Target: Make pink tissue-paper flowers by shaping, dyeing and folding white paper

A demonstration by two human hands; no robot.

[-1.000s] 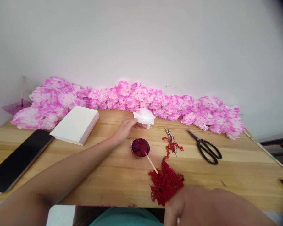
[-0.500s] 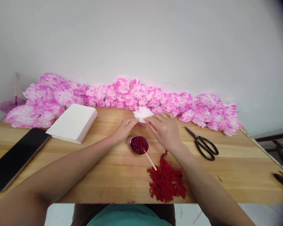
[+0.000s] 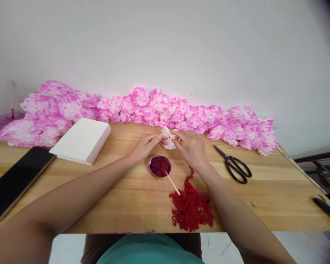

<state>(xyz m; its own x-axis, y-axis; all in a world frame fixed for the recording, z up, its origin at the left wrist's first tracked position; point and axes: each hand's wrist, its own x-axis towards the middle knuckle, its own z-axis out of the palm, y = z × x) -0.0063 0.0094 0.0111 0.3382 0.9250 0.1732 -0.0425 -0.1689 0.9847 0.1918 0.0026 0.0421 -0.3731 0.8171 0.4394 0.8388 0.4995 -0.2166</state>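
Between my two hands is a thin white paper flower (image 3: 169, 142), its petals spread and a small dark spot near the middle. My left hand (image 3: 147, 145) pinches its left side with thumb and fingers. On the other side my right hand (image 3: 191, 146) pinches the right edge, fingertips bent inward. Just below my hands stands a small round cup (image 3: 156, 168) of dark magenta liquid, with a thin wooden stick (image 3: 172, 183) leaning out of it. The stick's dry end reaches a tangle of red yarn (image 3: 191, 209) by my right forearm.
Pink-and-white paper flowers (image 3: 165, 110) line the back of the wooden table (image 3: 112, 205) along the wall. At left lie a stack of white paper (image 3: 82, 139) and a black phone (image 3: 19, 183). Black-handled scissors (image 3: 235, 167) rest at right, and another dark-handled tool (image 3: 327, 209) sits at the right edge.
The white paper flower has turned and opened flatter between my hands, now showing its middle. My fingers have shifted their hold to its two sides. The whole view has moved slightly.
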